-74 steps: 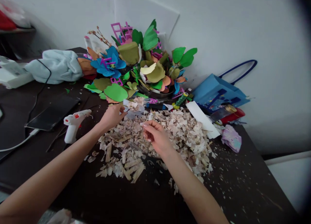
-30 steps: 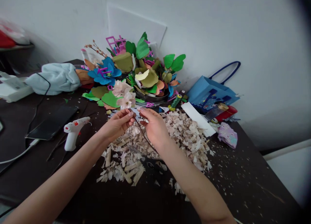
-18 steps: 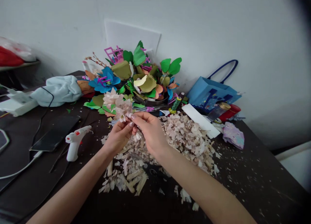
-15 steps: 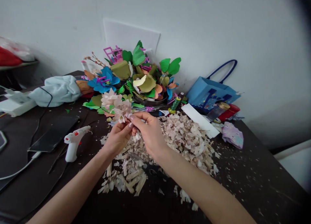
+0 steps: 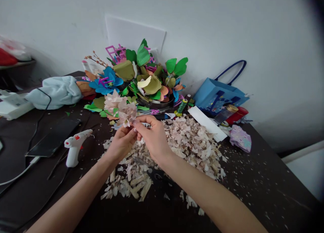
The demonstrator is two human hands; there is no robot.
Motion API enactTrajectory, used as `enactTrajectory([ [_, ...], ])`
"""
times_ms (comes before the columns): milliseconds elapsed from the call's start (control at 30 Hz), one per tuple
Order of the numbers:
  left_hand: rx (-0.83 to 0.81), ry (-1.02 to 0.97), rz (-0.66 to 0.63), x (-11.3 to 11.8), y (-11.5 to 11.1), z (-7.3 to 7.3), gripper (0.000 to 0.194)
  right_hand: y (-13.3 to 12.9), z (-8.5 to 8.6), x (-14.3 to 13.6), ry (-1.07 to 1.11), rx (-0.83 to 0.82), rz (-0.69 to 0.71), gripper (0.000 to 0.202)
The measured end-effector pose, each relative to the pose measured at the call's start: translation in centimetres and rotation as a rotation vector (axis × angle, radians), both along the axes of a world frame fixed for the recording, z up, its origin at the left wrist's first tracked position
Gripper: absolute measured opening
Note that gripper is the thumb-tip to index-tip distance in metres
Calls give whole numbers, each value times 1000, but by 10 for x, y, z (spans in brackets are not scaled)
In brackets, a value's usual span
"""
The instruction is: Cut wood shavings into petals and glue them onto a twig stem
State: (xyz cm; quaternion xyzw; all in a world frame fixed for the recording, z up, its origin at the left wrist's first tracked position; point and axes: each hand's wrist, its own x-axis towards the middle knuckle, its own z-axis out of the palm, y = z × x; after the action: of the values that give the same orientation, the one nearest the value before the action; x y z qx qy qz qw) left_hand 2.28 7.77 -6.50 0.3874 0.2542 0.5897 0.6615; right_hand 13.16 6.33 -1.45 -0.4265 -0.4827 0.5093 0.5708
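Note:
My left hand [image 5: 123, 141] and my right hand [image 5: 155, 136] meet above a heap of pale dried petal-like scraps [image 5: 194, 145]. Fingers and thumbs of both are closed in a pinch at the base of a pale pink artificial flower [image 5: 127, 113]. Whatever stem is between the fingertips is hidden. Right behind it shows another pale pink blossom [image 5: 112, 100]; I cannot tell if the two are joined. Dark-handled scissors [image 5: 159, 176] lie partly covered under my right forearm.
A white glue gun [image 5: 76, 147] and a phone [image 5: 54, 138] with cables lie at left. Colourful paper flowers [image 5: 149, 86] stand behind the hands. Thread spools [image 5: 181, 106], a white strip [image 5: 207, 123], a blue bag [image 5: 215, 94] and a purple patterned cloth [image 5: 240, 138] sit at right.
The view has shifted slightly, so most things appear a little further left and up. Both hands keep their pinch on the flower, almost unmoved.

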Motion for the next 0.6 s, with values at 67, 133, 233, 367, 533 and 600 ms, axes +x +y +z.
enactTrajectory([
  [67, -8, -9, 2, 0, 0, -1, 29, 0, -1, 0, -20, 15, -8, 8],
  [133, -8, -14, -9, 0, 0, -1, 29, 0, -1, 1, -50, 45, -25, 7],
  [233, -11, -23, -23, 1, 0, -2, 31, 1, -1, 2, -104, 98, -52, 7],
  [367, -18, -45, -11, 2, 0, -3, 32, 1, -1, 2, -194, 133, -64, 4],
  [533, -7, -50, -18, 4, -1, -4, 32, 1, -2, 3, -246, 149, -60, 5],
  [600, -3, -56, -20, 4, 0, -5, 32, 1, -3, 3, -253, 153, -56, 6],
])
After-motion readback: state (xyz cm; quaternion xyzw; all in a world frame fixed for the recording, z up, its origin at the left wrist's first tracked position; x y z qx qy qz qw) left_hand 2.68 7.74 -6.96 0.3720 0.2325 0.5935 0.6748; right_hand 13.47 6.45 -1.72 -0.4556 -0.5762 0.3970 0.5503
